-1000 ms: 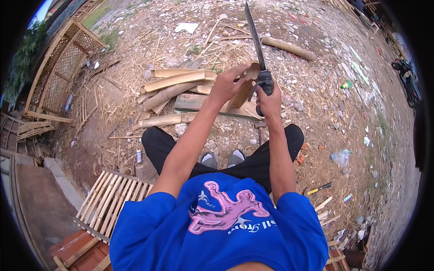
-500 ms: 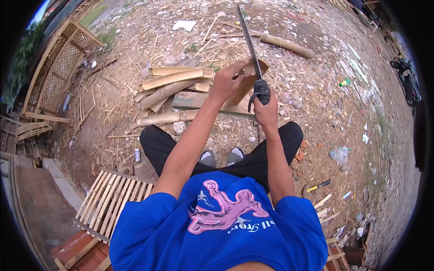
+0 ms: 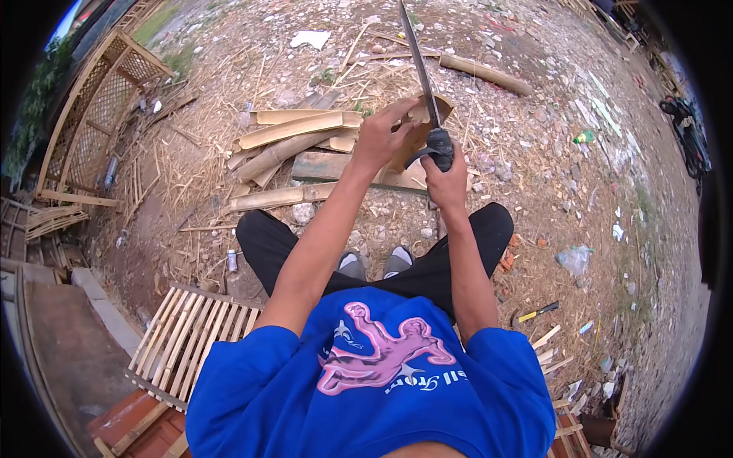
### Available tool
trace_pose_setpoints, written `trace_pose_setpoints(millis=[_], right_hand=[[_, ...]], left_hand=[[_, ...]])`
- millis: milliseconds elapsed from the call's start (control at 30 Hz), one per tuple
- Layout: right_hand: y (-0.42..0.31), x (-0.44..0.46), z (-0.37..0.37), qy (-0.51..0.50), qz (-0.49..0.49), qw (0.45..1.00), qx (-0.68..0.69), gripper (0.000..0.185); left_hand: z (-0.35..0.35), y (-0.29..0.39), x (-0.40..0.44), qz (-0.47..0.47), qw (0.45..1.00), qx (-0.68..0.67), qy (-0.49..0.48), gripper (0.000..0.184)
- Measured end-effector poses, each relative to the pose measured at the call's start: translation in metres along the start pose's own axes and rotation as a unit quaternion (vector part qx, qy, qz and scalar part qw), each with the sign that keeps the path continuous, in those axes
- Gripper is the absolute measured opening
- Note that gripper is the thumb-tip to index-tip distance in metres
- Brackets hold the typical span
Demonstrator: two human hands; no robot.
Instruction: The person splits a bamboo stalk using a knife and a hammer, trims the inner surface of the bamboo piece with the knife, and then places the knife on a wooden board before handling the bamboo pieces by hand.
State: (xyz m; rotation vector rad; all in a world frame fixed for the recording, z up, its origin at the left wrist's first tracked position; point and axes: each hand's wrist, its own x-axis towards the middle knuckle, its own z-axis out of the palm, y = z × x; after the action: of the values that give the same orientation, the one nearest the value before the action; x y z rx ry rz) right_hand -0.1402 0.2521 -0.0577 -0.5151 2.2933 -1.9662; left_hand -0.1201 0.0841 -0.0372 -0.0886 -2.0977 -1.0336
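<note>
My right hand (image 3: 447, 182) is closed around the black handle of a hand saw (image 3: 421, 65). Its long dark blade points up and away from me, and the handle has a curved guard. My left hand (image 3: 384, 136) grips the edge of a curved split bamboo piece (image 3: 412, 150), just left of the saw. The blade crosses in front of this piece; whether it touches cannot be made out. Below lies a weathered wooden board (image 3: 321, 168) on the ground. Several split bamboo lengths (image 3: 294, 131) are piled to the left of my hands.
A whole bamboo pole (image 3: 485, 74) lies ahead. A yellow-and-black tool (image 3: 537, 312) lies by my right side, and a slatted bamboo rack (image 3: 191, 343) stands at my left. A lattice frame (image 3: 99, 114) is at far left. Litter and stones cover the ground.
The saw handle and my right hand have shifted slightly, with the guard turned a little upward. The bamboo piece has tilted slightly. My left hand stays nearly in place.
</note>
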Motion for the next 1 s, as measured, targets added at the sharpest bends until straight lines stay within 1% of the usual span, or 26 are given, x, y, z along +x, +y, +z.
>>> trace_pose_setpoints(millis=[67,167,233,300,333,433,500,700,833,933,1000], right_hand=[[-0.001,-0.003,0.004,0.006,0.012,1.000,-0.002,0.037],[-0.003,-0.004,0.007,0.016,-0.003,1.000,0.007,0.036],[-0.007,-0.004,0.008,0.020,-0.010,0.999,0.045,0.035],[-0.010,-0.003,0.004,0.009,-0.006,0.997,0.071,0.035],[-0.011,-0.003,0.004,0.005,-0.005,0.998,0.055,0.035],[-0.009,0.000,0.004,0.003,-0.009,1.000,0.008,0.036],[-0.002,0.001,0.008,0.007,-0.023,0.999,-0.025,0.037],[-0.010,-0.002,0.010,0.008,-0.019,1.000,-0.016,0.039],[-0.013,-0.006,0.010,0.000,-0.040,0.999,-0.019,0.039],[-0.016,-0.010,0.009,-0.011,-0.040,0.999,-0.031,0.038],[-0.019,-0.014,0.007,-0.017,-0.038,0.999,-0.032,0.037]], left_hand=[[0.001,0.002,0.000,0.007,1.000,0.014,0.004,0.040],[0.000,0.002,-0.001,0.015,0.999,0.043,0.013,0.040],[-0.001,0.003,-0.003,0.019,0.998,0.049,0.021,0.041],[-0.003,0.002,-0.004,-0.003,1.000,0.026,0.011,0.040],[-0.003,0.002,-0.004,-0.013,1.000,0.013,0.007,0.039],[-0.001,0.001,-0.003,0.024,0.998,0.045,0.031,0.039],[-0.001,0.001,-0.002,0.016,0.999,0.039,0.029,0.039],[-0.001,0.002,-0.002,0.012,0.999,0.041,0.031,0.038],[0.000,0.003,-0.005,0.006,0.999,0.035,0.036,0.037],[0.003,-0.004,-0.011,0.023,0.998,0.051,0.033,0.051],[0.006,-0.007,-0.018,-0.022,0.998,-0.018,0.048,0.065]])
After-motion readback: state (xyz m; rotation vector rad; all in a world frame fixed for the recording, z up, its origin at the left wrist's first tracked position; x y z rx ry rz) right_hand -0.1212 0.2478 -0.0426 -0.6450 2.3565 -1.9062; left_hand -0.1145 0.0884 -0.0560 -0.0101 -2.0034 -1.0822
